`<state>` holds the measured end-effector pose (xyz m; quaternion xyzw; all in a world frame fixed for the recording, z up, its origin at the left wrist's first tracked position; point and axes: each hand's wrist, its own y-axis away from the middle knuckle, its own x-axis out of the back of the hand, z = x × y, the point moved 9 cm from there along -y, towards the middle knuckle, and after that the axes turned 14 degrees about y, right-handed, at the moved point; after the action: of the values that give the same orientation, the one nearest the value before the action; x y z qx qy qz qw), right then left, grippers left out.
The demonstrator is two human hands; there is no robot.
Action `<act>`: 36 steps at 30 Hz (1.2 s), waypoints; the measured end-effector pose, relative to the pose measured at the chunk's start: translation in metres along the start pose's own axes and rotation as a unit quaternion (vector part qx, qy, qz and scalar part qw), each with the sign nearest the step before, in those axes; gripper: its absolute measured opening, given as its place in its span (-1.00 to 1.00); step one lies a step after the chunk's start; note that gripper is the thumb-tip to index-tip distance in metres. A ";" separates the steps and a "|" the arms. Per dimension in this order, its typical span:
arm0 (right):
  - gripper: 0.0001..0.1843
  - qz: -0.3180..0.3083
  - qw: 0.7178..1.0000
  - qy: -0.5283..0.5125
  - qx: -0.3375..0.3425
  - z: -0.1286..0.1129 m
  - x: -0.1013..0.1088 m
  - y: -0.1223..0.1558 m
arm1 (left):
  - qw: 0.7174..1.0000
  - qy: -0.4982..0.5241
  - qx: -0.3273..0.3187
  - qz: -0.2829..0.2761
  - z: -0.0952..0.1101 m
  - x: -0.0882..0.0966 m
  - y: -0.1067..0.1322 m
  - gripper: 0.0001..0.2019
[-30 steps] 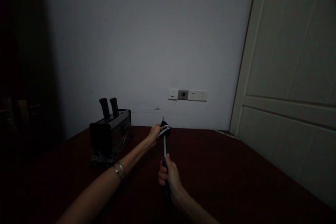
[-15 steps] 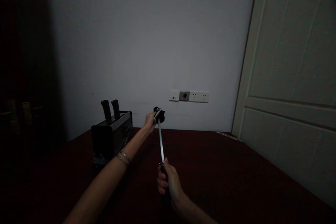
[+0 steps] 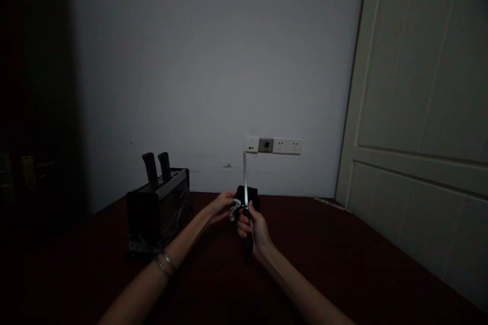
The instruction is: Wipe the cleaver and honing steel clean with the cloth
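Observation:
In my right hand [image 3: 256, 228] is a knife [image 3: 245, 177], gripped by its dark handle. Its narrow, shiny blade points up and away from me, toward the wall. My left hand [image 3: 223, 204] holds a black cloth [image 3: 239, 194] with a white part hanging at its lower left. The cloth is just behind the base of the blade, close to my right fingers; whether it touches the blade I cannot tell. To the left stands a dark knife block [image 3: 158, 208] with two black-handled knives [image 3: 157, 166] upright in its top.
The dark red table [image 3: 305, 259] reaches to a pale wall [image 3: 213, 61] with a row of sockets [image 3: 280, 145]. A light panelled door [image 3: 404, 111] rises along the right. A patterned strip [image 3: 331, 204] lies near the table's back right corner. The light is dim.
My left hand and the cloth have come back from the blade's far end to near the handle. My right hand with the knife has moved forward and slightly right; the blade tip now shows.

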<state>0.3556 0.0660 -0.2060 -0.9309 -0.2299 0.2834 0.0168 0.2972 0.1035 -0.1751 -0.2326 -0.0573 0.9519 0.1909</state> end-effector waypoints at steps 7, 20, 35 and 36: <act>-0.60 -0.008 1.000 0.029 0.009 -0.002 0.000 0.005 | 0.999 0.012 0.011 -0.038 -0.009 -0.014 -0.002 -0.74; -0.55 0.001 1.000 0.020 -0.002 0.008 -0.003 0.011 | 0.995 -0.071 0.054 -0.046 -0.003 -0.019 0.005 -0.80; -0.49 0.119 0.987 0.107 0.015 0.019 0.021 0.015 | 0.987 -0.138 -0.034 0.079 -0.004 -0.030 0.001 -0.88; -0.48 0.123 0.986 0.113 0.015 0.019 0.021 0.015 | 0.986 -0.139 -0.036 0.085 -0.004 -0.028 -0.001 -0.88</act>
<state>0.3675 0.0603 -0.2353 -0.9777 -0.1057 0.1801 0.0214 0.3220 0.0941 -0.1668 -0.1091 -0.0976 0.9850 0.0912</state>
